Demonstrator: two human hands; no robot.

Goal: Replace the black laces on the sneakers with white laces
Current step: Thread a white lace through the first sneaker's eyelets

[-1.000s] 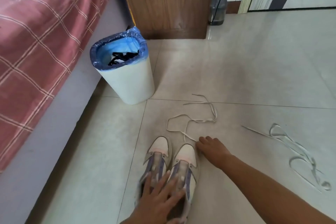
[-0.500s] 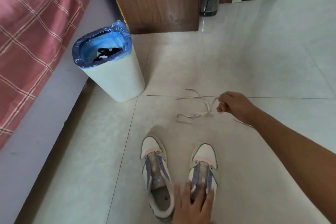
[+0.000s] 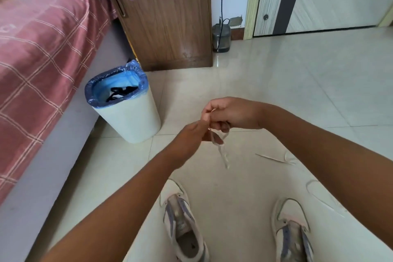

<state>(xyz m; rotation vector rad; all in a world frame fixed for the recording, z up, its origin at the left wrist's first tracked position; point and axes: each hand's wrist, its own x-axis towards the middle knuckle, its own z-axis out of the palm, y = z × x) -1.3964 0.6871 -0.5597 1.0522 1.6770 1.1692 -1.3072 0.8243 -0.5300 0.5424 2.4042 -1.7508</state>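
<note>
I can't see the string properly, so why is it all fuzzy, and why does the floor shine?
Head view: the white lace hanging from the right hand and left hand is smeared by motion blur; the floor gives soft glare near the cabinet; the wide lens bends straight edges; the bin looks fairly sharp.

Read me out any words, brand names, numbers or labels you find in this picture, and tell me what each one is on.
No text can be read.
Bedspread: a pale mark at its left edge, too blurred to read.
Left sneaker and right sneaker: no legible brand or label.
Trash bin and wooden cabinet: no writing shows.
</note>
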